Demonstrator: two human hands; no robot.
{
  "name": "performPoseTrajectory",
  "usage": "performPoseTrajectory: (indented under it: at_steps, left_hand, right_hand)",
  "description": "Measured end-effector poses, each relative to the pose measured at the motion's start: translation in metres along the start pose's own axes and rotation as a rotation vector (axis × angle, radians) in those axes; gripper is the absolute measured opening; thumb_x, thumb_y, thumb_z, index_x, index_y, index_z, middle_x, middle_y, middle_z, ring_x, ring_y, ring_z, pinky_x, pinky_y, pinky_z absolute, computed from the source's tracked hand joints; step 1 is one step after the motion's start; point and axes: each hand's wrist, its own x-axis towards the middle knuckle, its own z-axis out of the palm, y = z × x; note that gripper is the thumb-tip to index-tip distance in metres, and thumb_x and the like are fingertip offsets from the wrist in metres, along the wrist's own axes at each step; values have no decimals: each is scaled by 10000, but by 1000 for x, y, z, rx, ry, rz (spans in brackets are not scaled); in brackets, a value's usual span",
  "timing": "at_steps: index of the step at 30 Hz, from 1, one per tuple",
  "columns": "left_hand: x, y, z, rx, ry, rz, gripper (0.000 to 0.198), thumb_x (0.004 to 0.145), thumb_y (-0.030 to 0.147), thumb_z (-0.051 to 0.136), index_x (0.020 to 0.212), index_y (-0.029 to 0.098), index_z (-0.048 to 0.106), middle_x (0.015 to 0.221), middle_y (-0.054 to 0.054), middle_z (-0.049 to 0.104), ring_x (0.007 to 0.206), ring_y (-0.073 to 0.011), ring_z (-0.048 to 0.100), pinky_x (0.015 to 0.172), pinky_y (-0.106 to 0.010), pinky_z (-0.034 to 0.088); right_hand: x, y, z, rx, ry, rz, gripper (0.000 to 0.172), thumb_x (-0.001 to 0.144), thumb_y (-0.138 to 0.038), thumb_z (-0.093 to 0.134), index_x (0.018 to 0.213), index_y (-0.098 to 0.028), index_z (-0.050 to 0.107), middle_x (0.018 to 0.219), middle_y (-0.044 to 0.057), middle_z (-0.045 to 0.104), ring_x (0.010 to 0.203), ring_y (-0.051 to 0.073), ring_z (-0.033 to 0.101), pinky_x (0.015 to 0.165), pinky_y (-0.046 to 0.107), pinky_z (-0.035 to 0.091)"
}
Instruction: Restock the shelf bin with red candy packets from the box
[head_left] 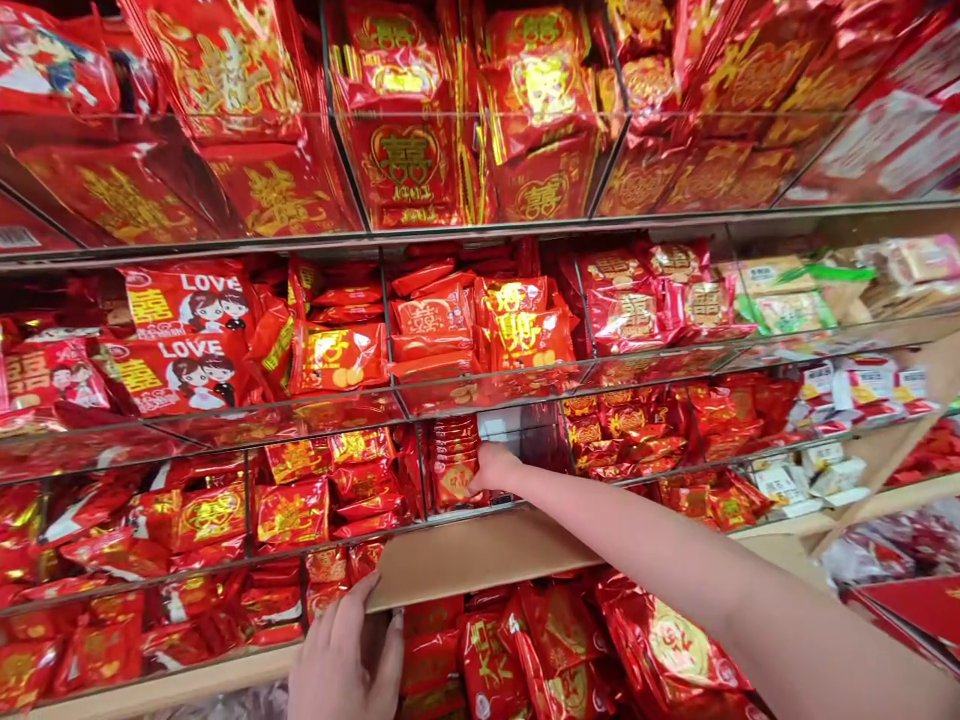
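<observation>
right arm (675, 560) straight, hand (498, 470) at red packets (454, 462)

love: cartoon packets (178, 375) | 囍: upper packets (409, 158) | 大吉: lower packet (491, 655)

Most fingers of the right grip (496, 470) are hidden beside a stack of red packets (454, 478), the forearm (697, 555) running out of frame at lower right. The bottom edge crops the left grip (343, 655) and packets below the brown cardboard (480, 555); print on white packets (862, 385) is blurred.
</observation>
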Motion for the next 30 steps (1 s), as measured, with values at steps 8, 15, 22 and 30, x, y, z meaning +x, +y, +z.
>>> performPoseTrajectory:
  at_steps: [8, 15, 22, 30]
  left_hand:
    - [1, 5, -4, 15, 44, 42, 375, 737, 365, 487, 1060, 175, 479, 927, -92, 636, 830, -234, 605, 712, -356, 485]
    - [3, 6, -6, 12, 12, 25, 366, 739, 346, 484, 1059, 168, 490, 895, -85, 638, 824, -231, 602, 714, -351, 483]
    - [9, 11, -12, -5, -34, 35, 407, 745, 363, 497, 1096, 158, 481, 923, -100, 616, 832, -247, 592, 737, -370, 479]
    - [-21, 57, -15, -81, 27, 569, 268, 751, 164, 513, 1003, 235, 567, 1067, -78, 583, 1071, -239, 490, 918, -400, 387]
  right_hand:
    - [-1, 4, 1, -166, 76, -66, 664, 484, -359, 790, 1039, -107, 527, 990, 130, 628, 891, 267, 604, 706, 289, 470]
    - [-12, 1, -2, -199, 123, -87, 774, 464, -346, 803, 1096, -101, 429, 879, 136, 645, 804, 271, 626, 624, 291, 467]
    - [-70, -4, -46, -271, 232, -219, 309, 748, -289, 584, 1011, -156, 492, 1063, 147, 537, 949, 257, 552, 761, 363, 440]
    - [-228, 49, -64, 75, 465, -554, 57, 810, -198, 508, 853, -182, 542, 1001, 60, 550, 965, 154, 513, 838, 308, 422]
